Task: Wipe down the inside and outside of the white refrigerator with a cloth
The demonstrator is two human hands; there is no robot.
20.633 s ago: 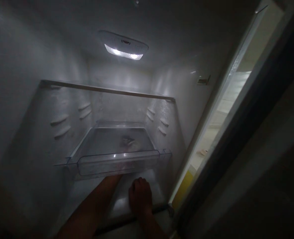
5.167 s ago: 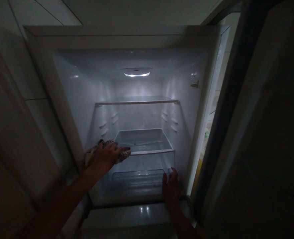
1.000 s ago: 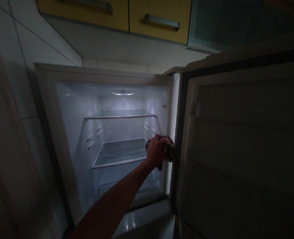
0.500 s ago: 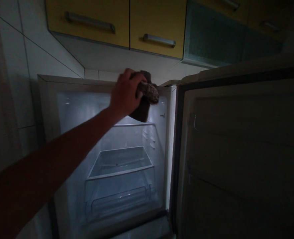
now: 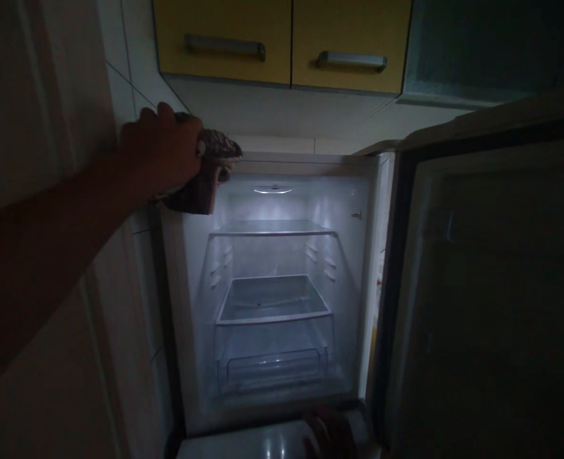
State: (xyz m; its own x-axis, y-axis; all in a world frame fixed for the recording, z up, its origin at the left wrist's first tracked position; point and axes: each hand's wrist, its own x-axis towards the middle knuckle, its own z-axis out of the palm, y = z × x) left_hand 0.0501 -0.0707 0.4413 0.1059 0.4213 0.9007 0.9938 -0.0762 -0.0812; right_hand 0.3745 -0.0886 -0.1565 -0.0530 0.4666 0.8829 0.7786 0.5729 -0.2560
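Observation:
My left hand (image 5: 162,146) reaches in from the left, its fingers wrapped round a dark, patterned cleaning cloth (image 5: 195,194). The cloth lies against the upper left corner of the fridge frame (image 5: 174,255). Low in the picture, my right hand (image 5: 332,433) is dim and partly cut off. Its fingers look spread on the light surface (image 5: 248,443) below the fridge opening. Inside the lit fridge are a glass shelf (image 5: 274,227), a second shelf (image 5: 272,303) and a clear drawer (image 5: 274,366); no food shows on them.
The fridge door (image 5: 492,287) stands wide open on the right. Yellow cupboards (image 5: 224,25) with metal handles hang above. A tiled wall (image 5: 133,38) and a pale upright edge (image 5: 81,357) are close on the left.
My left hand has carried the cloth from the top right of the fridge frame to its upper left corner. The view has shifted left, and my right hand now shows below.

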